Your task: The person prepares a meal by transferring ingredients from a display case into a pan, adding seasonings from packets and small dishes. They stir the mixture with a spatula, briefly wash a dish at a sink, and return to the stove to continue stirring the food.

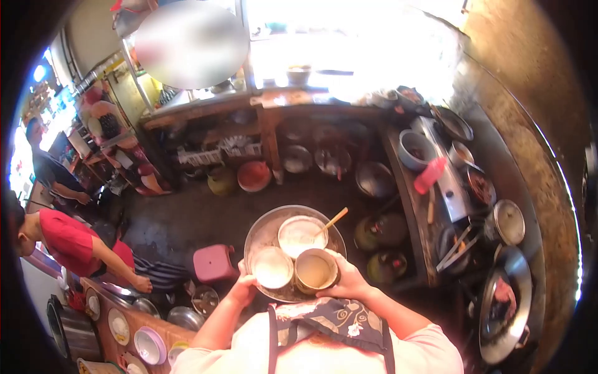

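Note:
A wide round metal tray (254,234) is held in front of my apron. It carries a white-filled bowl (298,234) with a yellowish handle (336,218) sticking out, a second bowl with pale contents (271,268), and a metal pot (315,272) of light-brown liquid. My left hand (246,279) grips the tray's left side, close beside the second bowl. On the right side, my right hand (346,278) is closed at the rim, against the metal pot. The undersides of both hands are hidden.
A pink stool (213,263) stands ahead on the left. Close by, a person in a red shirt (68,243) leans over a counter with bowls. To the right, a stove counter (408,212) bears pots and a large wok (528,290). Gas cylinders (386,267) stand below.

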### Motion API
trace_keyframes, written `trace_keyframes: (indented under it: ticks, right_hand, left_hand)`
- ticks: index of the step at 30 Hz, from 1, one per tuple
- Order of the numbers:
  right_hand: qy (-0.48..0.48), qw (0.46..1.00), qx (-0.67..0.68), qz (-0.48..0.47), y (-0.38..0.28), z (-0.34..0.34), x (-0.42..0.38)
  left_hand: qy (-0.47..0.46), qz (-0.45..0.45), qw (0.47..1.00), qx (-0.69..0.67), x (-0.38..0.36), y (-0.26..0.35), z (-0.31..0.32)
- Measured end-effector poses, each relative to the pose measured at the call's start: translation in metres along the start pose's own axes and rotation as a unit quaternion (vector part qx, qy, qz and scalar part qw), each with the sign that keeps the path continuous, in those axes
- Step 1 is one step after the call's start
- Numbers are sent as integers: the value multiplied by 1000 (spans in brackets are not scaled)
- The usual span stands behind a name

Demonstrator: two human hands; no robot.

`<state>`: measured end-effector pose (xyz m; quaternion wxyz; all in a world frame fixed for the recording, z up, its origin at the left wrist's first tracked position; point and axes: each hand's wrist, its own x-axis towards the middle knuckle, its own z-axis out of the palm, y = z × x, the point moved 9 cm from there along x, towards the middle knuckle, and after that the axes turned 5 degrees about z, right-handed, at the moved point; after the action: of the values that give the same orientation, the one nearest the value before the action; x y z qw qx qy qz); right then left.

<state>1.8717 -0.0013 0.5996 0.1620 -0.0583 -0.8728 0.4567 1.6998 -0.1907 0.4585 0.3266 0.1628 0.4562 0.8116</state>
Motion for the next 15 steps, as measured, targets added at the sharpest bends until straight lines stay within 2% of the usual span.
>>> trace_keyframes:
  ticks: [1,2,3,4,6,7,8,10,11,13,15]
  right_hand:
    - [12,989,-127,-72,2,-4,-4]
    - [25,956,-255,-140,10,-3,-10]
    - [49,950,-250,-179,16,-5,-16]
    - [51,928,-279,-242,15,-2,-22]
    - [95,913,-258,-302,14,1,-27]
    - [140,888,-258,-355,3,0,-33]
    - [158,885,-250,-360,1,-1,-33]
    - [192,878,-230,-373,-19,-1,-39]
    - [221,859,-213,-409,-42,-4,-51]
    - [241,860,-201,-402,-47,-13,-28]
    - [273,842,-204,-419,-86,-14,-48]
  left_hand:
    - [-15,-15,1000,-9,8,-17,-17]
    - [-29,-29,999,-21,12,-34,-30]
    - [-30,-43,998,-38,7,-49,-39]
    - [-11,-27,999,-45,4,-37,-26]
    - [5,2,999,-50,-3,-20,-7]
    - [-15,-43,997,-65,-8,-21,1]
    - [-34,-90,992,-80,-16,-16,13]
    - [-62,-86,991,-87,-35,11,31]
    - [-74,-87,989,-91,-49,24,41]
    - [-66,-114,988,-77,-11,28,20]
    - [-100,-122,983,-91,-21,36,24]
